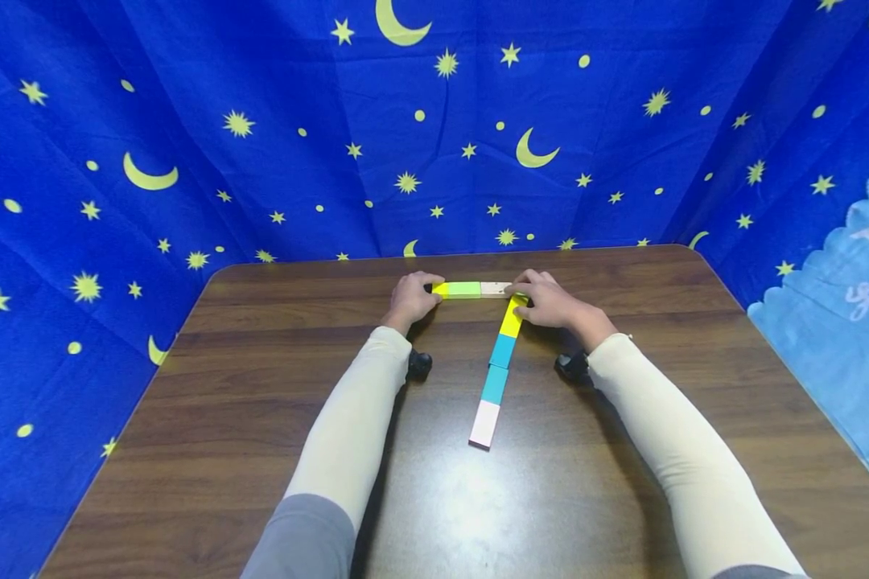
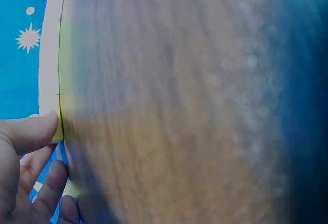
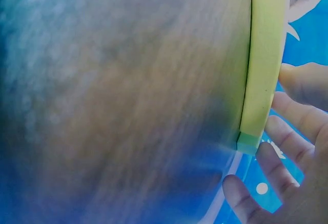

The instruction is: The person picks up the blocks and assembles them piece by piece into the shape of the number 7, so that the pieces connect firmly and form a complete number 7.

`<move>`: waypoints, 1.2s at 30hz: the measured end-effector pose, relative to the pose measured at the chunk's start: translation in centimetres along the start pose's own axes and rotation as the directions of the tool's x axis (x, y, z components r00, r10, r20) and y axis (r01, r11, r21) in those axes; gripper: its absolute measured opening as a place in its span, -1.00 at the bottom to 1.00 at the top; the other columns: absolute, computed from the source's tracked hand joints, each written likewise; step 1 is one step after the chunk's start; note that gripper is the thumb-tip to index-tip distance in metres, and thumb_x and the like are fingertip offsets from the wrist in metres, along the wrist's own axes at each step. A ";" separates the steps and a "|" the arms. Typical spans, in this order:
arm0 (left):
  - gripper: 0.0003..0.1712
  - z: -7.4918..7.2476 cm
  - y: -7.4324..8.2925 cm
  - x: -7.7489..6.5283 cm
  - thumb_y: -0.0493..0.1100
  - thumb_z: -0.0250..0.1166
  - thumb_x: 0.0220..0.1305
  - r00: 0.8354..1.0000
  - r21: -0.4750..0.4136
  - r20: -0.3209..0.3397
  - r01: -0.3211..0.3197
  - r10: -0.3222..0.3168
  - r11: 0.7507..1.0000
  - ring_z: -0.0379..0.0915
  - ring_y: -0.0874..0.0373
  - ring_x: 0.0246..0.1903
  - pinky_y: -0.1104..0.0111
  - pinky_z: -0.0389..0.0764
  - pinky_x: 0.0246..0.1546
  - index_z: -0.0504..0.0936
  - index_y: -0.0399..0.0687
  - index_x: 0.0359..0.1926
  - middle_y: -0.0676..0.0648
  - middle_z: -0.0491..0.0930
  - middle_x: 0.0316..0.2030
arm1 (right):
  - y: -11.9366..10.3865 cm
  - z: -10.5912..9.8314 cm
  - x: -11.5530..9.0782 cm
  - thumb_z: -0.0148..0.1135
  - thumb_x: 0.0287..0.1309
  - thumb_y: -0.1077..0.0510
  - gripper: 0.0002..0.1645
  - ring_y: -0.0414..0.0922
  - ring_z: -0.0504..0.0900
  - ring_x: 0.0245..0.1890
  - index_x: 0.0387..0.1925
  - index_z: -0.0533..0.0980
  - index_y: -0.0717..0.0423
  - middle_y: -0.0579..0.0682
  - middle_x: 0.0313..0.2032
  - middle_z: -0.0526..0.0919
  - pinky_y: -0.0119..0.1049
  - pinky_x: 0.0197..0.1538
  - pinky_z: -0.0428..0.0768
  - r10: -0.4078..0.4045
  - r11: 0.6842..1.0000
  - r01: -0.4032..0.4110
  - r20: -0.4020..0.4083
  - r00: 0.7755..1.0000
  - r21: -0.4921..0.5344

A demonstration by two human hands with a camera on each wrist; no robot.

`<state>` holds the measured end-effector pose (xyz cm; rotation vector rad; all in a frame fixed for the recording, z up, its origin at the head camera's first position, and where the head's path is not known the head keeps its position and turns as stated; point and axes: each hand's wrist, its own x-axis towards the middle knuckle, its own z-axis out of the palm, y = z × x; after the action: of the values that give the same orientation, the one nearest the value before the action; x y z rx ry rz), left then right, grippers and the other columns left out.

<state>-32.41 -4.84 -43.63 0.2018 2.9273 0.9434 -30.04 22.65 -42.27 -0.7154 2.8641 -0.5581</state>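
Note:
Coloured wooden blocks lie end to end on the table. In the head view, a crosswise row has a yellow block (image 1: 439, 289), a light green block (image 1: 465, 290) and a pale wood block (image 1: 494, 289). My left hand (image 1: 411, 299) pinches the yellow block at the row's left end; its thumb (image 2: 38, 131) lies on that block. From the right end, a slanting line comes nearer: a second yellow block (image 1: 511, 318), two teal blocks (image 1: 502, 351) and a pale pink block (image 1: 484, 425). My right hand (image 1: 550, 301) holds that yellow block's far end, its fingers partly hiding the corner.
The brown wood-grain table (image 1: 282, 386) has its far edge just behind the crosswise row. A blue curtain (image 1: 319, 96) with moons and stars hangs round it. Light blue cloth (image 1: 840, 297) covers the right side. A black wrist camera (image 1: 420, 367) hangs under the left wrist.

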 end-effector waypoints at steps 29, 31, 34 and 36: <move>-0.55 -1.5 4.1 -11.3 -0.01 0.27 0.36 0.684 0.252 0.446 -0.715 0.577 0.652 0.42 0.07 0.28 0.13 0.48 0.28 0.58 0.07 0.24 0.02 0.48 0.34 | -0.1 0.1 0.1 0.13 0.31 0.12 -0.45 0.18 0.26 0.28 0.32 0.44 0.10 0.21 0.28 0.36 0.18 0.32 0.33 0.016 1.000 -0.016 0.012 1.000 0.004; -0.53 -1.2 4.2 -12.3 0.03 0.25 0.37 0.659 0.231 0.482 -0.731 0.577 0.642 0.40 0.09 0.30 0.13 0.48 0.29 0.57 0.10 0.26 0.04 0.44 0.37 | -0.1 0.1 0.1 0.13 0.31 0.11 -0.45 0.18 0.27 0.27 0.32 0.45 0.10 0.21 0.28 0.37 0.17 0.32 0.33 0.017 1.000 -0.017 0.009 1.000 0.004; -0.52 -0.9 4.2 -13.2 0.07 0.22 0.39 0.640 0.215 0.512 -0.742 0.574 0.635 0.38 0.12 0.33 0.13 0.47 0.31 0.55 0.13 0.28 0.06 0.40 0.40 | -0.2 0.1 0.1 0.14 0.31 0.11 -0.45 0.18 0.28 0.26 0.32 0.45 0.10 0.20 0.28 0.37 0.17 0.32 0.34 0.015 1.000 -0.015 0.006 1.000 -0.001; -0.51 -0.8 4.2 -13.5 0.09 0.22 0.39 0.629 0.200 0.526 -0.746 0.573 0.635 0.37 0.12 0.34 0.13 0.47 0.31 0.55 0.13 0.28 0.07 0.39 0.41 | -0.3 0.1 0.0 0.14 0.30 0.12 -0.44 0.17 0.28 0.26 0.32 0.45 0.10 0.20 0.28 0.37 0.17 0.32 0.34 0.014 1.000 -0.014 0.005 1.000 -0.003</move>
<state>-18.63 -3.85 -40.32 1.4331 2.5616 0.2138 -29.93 22.40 -42.23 -0.6957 2.8634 -0.5500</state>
